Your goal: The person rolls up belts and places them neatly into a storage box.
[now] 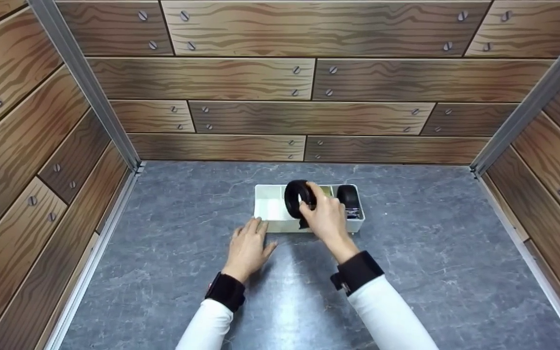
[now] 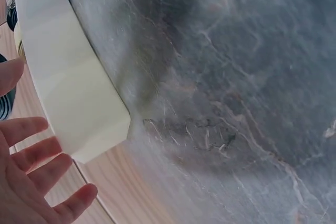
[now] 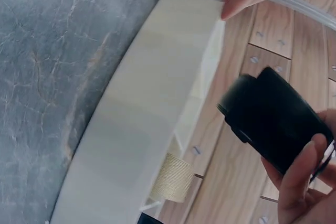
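Note:
My right hand (image 1: 326,218) pinches a roll of black tape (image 1: 293,199) between thumb and fingers, holding it over the middle of a white divided box (image 1: 280,226). The roll looks wide and smooth in the right wrist view, with a raised step in its outer layer (image 3: 273,119). My left hand (image 1: 248,245) has its fingers extended, fingertips at the box's near left corner. Inside the box, a ribbed golden-yellow spool (image 3: 173,179) sits in a middle section, partly hidden by my right hand in the head view. A second black roll (image 1: 348,196) stands in the right end section.
Small shiny items (image 1: 353,213) lie beside the second roll. The box's left section shows a bare white floor. The box stands on a grey marbled surface (image 1: 187,272), with wood-patterned walls (image 1: 251,116) behind and at both sides, and metal rails (image 1: 97,92) at the corners.

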`<state>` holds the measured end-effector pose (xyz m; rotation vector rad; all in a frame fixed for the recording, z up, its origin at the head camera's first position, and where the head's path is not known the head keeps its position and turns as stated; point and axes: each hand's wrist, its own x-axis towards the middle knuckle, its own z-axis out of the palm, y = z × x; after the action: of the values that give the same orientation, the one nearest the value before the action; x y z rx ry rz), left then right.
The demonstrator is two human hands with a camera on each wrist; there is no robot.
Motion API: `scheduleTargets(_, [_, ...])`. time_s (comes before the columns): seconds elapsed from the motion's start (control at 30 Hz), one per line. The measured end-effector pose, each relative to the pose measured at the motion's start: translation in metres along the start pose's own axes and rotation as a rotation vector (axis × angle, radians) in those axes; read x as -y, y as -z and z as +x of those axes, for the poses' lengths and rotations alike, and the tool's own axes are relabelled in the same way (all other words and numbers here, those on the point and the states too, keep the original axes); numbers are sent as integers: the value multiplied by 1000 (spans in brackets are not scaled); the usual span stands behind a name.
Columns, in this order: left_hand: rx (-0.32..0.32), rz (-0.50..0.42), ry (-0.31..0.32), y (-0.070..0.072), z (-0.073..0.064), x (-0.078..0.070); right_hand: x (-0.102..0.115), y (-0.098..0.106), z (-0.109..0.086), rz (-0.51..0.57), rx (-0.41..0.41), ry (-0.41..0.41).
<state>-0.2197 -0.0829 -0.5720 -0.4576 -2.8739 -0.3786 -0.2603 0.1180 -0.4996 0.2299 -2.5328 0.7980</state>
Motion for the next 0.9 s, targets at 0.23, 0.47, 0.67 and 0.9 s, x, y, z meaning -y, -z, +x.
scheduleTargets(0.23, [29,47,8,0,2,-5,-4,-24,12,-55,-7,-65])
scheduleTargets(0.47, [11,84,6,-2,3,-8,-5,-42,19,-148,1,-41])
scheduleTargets(0.67, [22,102,20,-3,3,-7,-4,-52,18,-186,55,-66])
scheduleTargets(0.9, [71,130,19,-5,1,-7,-5,-64,10,-237,125,-152])
